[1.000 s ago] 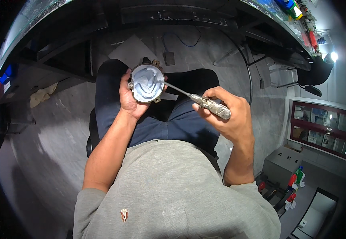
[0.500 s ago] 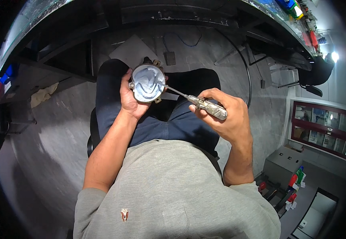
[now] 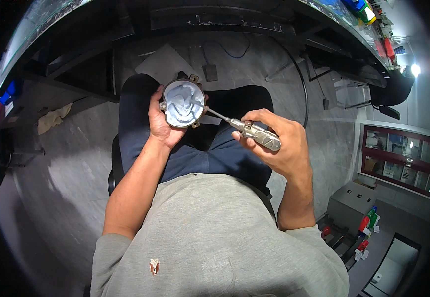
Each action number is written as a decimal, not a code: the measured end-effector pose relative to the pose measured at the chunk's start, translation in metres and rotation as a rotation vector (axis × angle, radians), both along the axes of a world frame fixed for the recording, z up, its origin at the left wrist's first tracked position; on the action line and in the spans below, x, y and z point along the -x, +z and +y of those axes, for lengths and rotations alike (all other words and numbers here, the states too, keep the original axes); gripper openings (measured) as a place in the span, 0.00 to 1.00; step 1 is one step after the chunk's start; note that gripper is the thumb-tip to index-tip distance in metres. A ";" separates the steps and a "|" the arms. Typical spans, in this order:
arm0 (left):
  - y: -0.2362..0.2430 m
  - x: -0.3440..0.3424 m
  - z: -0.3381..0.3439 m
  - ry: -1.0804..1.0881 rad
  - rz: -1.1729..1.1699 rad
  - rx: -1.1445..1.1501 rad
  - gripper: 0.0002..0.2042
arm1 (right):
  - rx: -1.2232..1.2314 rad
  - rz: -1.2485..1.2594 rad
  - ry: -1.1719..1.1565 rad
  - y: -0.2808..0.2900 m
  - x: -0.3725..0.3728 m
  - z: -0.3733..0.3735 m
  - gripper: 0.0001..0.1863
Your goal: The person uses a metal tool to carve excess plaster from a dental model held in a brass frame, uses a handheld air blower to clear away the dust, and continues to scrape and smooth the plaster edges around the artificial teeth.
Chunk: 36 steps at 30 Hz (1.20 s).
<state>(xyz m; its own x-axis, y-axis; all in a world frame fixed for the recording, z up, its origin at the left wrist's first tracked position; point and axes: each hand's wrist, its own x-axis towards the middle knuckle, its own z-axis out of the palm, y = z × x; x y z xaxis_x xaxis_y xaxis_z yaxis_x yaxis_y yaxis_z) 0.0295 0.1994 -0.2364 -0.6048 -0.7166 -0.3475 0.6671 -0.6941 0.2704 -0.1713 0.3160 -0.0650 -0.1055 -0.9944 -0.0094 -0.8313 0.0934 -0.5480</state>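
Observation:
Over my thighs, my left hand [image 3: 162,123] grips a round metal container [image 3: 195,119] with brass-coloured fittings around its rim, holding pale bluish-white paste [image 3: 179,99] smeared in uneven swirls. Some of those fingers are hidden behind it. My right hand [image 3: 282,143] is closed on a metallic tool [image 3: 260,136], its thick handle in the fingers and palm. The tool's thin shaft points up-left, its tip at the paste in the right part of the container.
A dark-framed bench [image 3: 225,17] spans the top, with colourful items [image 3: 363,12] at its right. Below lie a dark pedal [image 3: 210,73], cables and a beige cloth [image 3: 54,116]. At the right are a glass-fronted cabinet [image 3: 399,160], a grey box [image 3: 351,203] and a chair [image 3: 390,91].
My right hand and the tool have shifted slightly left, the tip reaching a little further into the container. My left hand and the container look nearly still.

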 end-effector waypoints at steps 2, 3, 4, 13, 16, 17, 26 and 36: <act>0.002 -0.001 -0.001 0.000 -0.018 -0.003 0.37 | -0.061 -0.063 -0.032 0.001 -0.001 -0.001 0.18; 0.002 0.000 -0.001 -0.004 -0.026 -0.013 0.37 | -0.062 -0.060 -0.032 0.000 -0.001 -0.002 0.18; 0.001 0.000 -0.001 -0.004 -0.025 -0.013 0.37 | 0.015 -0.070 -0.017 -0.001 -0.002 -0.002 0.18; 0.005 0.002 0.000 0.019 0.016 -0.049 0.35 | 0.162 -0.094 0.017 -0.007 -0.002 -0.005 0.19; 0.000 0.001 0.000 0.000 -0.002 -0.021 0.36 | 0.112 -0.115 0.029 -0.004 -0.001 -0.004 0.19; 0.000 0.000 0.000 -0.004 0.005 -0.022 0.36 | 0.091 -0.113 0.048 -0.002 -0.001 -0.003 0.19; -0.002 0.003 0.000 0.000 0.048 -0.002 0.37 | -0.083 -0.217 -0.094 0.012 0.018 0.010 0.16; 0.047 -0.028 -0.007 0.157 0.148 0.175 0.39 | 0.365 -0.739 -0.577 -0.023 0.122 0.028 0.18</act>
